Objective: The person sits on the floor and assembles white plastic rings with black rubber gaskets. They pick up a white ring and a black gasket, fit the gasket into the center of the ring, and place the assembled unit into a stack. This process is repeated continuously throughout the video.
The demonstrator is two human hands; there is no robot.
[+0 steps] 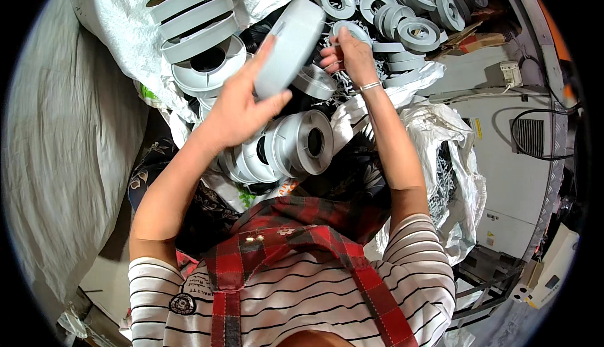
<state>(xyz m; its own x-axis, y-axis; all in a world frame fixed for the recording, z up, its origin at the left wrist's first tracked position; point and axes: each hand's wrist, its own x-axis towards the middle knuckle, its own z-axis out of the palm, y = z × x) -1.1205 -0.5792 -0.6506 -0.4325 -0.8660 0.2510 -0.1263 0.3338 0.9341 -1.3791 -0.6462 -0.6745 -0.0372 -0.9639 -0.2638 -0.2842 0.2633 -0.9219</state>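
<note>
My left hand grips a grey plastic ring by its broad outer wall, thumb on one side and fingers on the other. The ring is tilted and slightly blurred. My right hand is to the right of it, apart from it, with fingers curled together. Whatever those fingers hold, if anything, is hidden. Just behind the right hand lies another grey ring. Below the held ring, a smaller one rests tilted, and a row of grey flanged rings leans together near my lap.
At the upper left, several grey rings are stacked on a white woven sack. More rings are heaped at the back right. An open white bag with thin scraps stands right, beside a grey machine cabinet. A pale cloth hangs left.
</note>
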